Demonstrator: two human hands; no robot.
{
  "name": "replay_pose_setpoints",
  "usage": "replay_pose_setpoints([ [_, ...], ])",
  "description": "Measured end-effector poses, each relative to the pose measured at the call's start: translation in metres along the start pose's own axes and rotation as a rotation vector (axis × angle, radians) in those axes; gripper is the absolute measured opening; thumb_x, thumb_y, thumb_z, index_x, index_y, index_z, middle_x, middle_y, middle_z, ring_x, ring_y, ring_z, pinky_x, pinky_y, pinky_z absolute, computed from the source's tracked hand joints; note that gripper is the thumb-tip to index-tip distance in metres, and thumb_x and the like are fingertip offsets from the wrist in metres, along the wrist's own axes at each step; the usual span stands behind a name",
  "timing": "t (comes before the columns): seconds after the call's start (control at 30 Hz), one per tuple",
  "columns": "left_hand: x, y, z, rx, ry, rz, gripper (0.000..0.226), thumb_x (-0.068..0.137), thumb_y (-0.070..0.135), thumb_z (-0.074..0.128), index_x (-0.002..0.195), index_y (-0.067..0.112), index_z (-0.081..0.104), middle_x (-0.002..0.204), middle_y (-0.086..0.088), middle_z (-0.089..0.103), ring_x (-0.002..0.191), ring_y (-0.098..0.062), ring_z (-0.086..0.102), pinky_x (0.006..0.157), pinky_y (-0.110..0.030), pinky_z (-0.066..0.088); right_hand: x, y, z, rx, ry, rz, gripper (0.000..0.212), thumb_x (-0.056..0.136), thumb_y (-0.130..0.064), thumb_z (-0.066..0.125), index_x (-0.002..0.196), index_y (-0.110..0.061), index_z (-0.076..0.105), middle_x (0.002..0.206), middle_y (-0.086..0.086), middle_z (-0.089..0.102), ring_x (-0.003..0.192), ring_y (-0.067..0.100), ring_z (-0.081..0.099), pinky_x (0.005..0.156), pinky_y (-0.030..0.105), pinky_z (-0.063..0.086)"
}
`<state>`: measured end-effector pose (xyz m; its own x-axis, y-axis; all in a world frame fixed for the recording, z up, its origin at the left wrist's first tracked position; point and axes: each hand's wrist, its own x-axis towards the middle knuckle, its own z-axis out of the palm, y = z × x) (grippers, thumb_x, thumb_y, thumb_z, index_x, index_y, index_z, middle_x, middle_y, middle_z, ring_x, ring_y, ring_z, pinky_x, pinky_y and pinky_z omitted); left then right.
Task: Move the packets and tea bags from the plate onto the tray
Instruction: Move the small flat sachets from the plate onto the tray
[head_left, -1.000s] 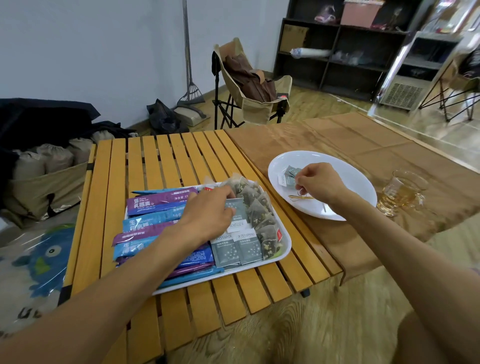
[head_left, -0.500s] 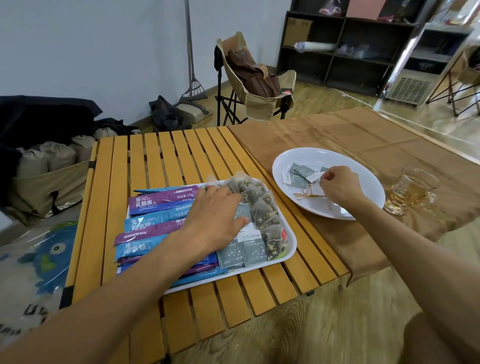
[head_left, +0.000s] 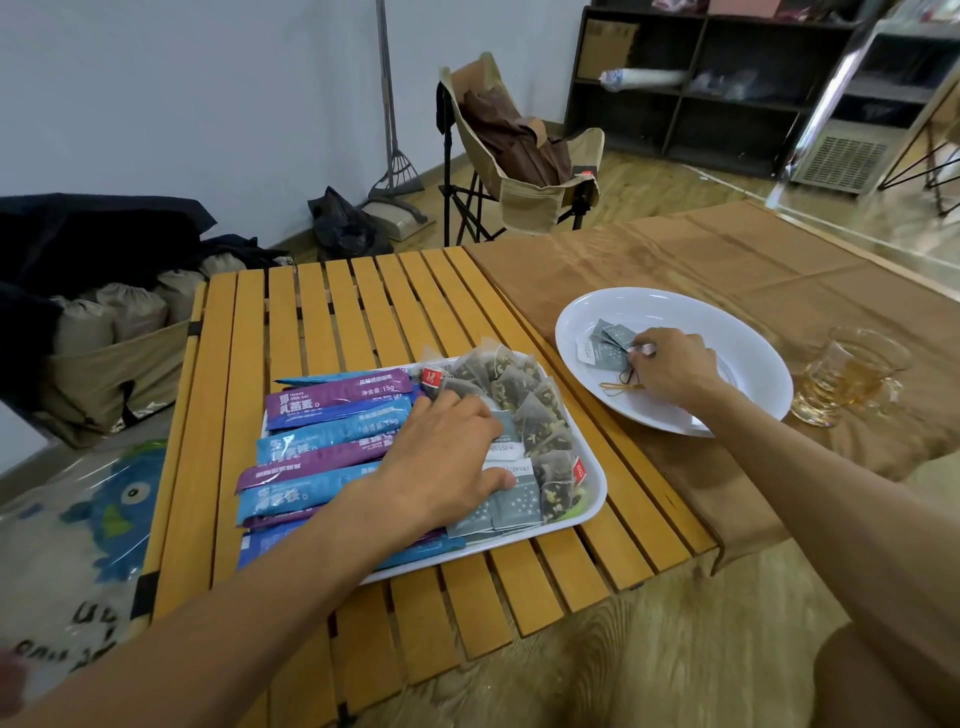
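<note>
Packets, small grey paper ones (head_left: 609, 345), are lying leftward under our right hand (head_left: 670, 368), pinching them; our left hand (head_left: 447, 457) is resting flat-fingered on the white tray (head_left: 592, 499).

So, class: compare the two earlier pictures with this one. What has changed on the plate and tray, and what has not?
The right hand has slid from the plate's middle toward the grey packets and now pinches them. The left hand stays flat on the tray's packets. Tray, plate and glass cup have not moved.
</note>
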<state>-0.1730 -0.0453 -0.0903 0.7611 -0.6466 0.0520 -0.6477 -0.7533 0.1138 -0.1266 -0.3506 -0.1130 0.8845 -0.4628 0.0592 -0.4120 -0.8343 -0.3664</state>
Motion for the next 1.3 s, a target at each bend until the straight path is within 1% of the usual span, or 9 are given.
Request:
replay_pose_setpoints([
  [0.23,-0.001,0.001,0.0,0.017,0.013,0.023,0.056,0.091,0.059,0.052,0.136,0.027,0.052,0.137,0.006,0.047,0.125,-0.016,0.037,0.105,-0.037,0.029,0.003,-0.006,-0.007,0.244,0.088,0.112,0.034,0.076,-0.006,0.064,0.104,-0.024,0.067,0.113,0.004,0.065,0.107,0.027,0.055,0.094,0.04,0.047],
  [0.4,-0.001,-0.001,-0.003,-0.057,0.016,0.016,0.049,0.092,0.056,0.052,0.133,0.03,0.055,0.135,0.008,0.05,0.126,-0.014,0.038,0.107,-0.037,0.029,-0.002,-0.01,-0.02,0.512,0.195,0.13,0.028,0.083,-0.002,0.048,0.094,-0.016,0.069,0.116,0.008,0.065,0.083,0.021,0.063,0.067,0.023,0.052],
  [0.5,0.001,-0.004,-0.015,-0.201,0.12,-0.048,0.037,0.095,0.044,0.054,0.127,0.027,0.06,0.127,0.006,0.057,0.12,-0.012,0.047,0.109,-0.04,0.033,-0.011,-0.024,-0.038,0.575,0.216,0.05,0.033,0.086,0.0,0.046,0.108,-0.016,0.064,0.102,0.008,0.064,0.064,0.013,0.057,0.046,0.018,0.043],
  [0.6,0.004,-0.009,-0.032,-0.414,0.267,-0.102,0.023,0.096,0.032,0.057,0.115,0.022,0.066,0.108,0.006,0.063,0.099,-0.01,0.056,0.096,-0.037,0.047,-0.031,-0.048,-0.058,0.595,0.078,-0.094,0.047,0.082,0.003,0.059,0.124,-0.019,0.056,0.098,0.005,0.061,0.079,0.016,0.061,0.059,0.024,0.05],
  [0.73,0.003,-0.009,-0.049,-0.688,0.357,-0.184,0.016,0.093,0.03,0.064,0.105,0.021,0.067,0.094,0.009,0.066,0.087,-0.003,0.06,0.071,-0.011,0.048,-0.079,-0.086,-0.071,0.703,-0.254,-0.32,0.045,0.081,0.01,0.066,0.12,-0.013,0.057,0.083,0.007,0.07,0.075,0.019,0.064,0.065,0.026,0.05],
  [0.87,-0.003,-0.002,-0.05,-0.87,0.221,-0.212,0.011,0.089,0.028,0.07,0.097,0.021,0.07,0.081,0.003,0.073,0.078,-0.011,0.069,0.074,-0.031,0.059,-0.107,-0.111,-0.064,0.727,-0.488,-0.412,0.042,0.083,0.01,0.068,0.12,-0.005,0.057,0.087,0.016,0.073,0.077,0.019,0.068,0.075,0.03,0.056],
  [0.97,-0.008,-0.002,-0.049,-0.806,0.197,-0.257,0.003,0.089,0.023,0.07,0.09,0.021,0.067,0.07,0.003,0.072,0.069,-0.012,0.069,0.068,-0.034,0.057,-0.108,-0.114,-0.059,0.685,-0.462,-0.409,0.032,0.086,0.005,0.067,0.114,-0.006,0.059,0.088,0.016,0.075,0.074,0.015,0.067,0.068,0.024,0.054],
  [1.07,-0.016,-0.004,-0.044,-0.785,0.105,-0.293,0.013,0.089,0.015,0.068,0.096,0.023,0.06,0.079,0.001,0.07,0.074,-0.015,0.068,0.068,-0.034,0.056,-0.1,-0.106,-0.055,0.608,-0.357,-0.371,0.02,0.089,0.0,0.062,0.109,-0.004,0.061,0.08,0.011,0.076,0.071,0.014,0.071,0.067,0.021,0.055],
  [1.3,-0.024,0.009,-0.027,-0.689,0.022,-0.223,0.028,0.091,0.016,0.066,0.115,0.026,0.059,0.077,0.002,0.058,0.064,-0.007,0.056,0.053,-0.017,0.045,-0.055,-0.047,-0.049,0.423,-0.1,-0.107,0.019,0.087,-0.004,0.059,0.104,-0.008,0.064,0.08,0.011,0.074,0.063,0.016,0.065,0.053,0.021,0.043],
])
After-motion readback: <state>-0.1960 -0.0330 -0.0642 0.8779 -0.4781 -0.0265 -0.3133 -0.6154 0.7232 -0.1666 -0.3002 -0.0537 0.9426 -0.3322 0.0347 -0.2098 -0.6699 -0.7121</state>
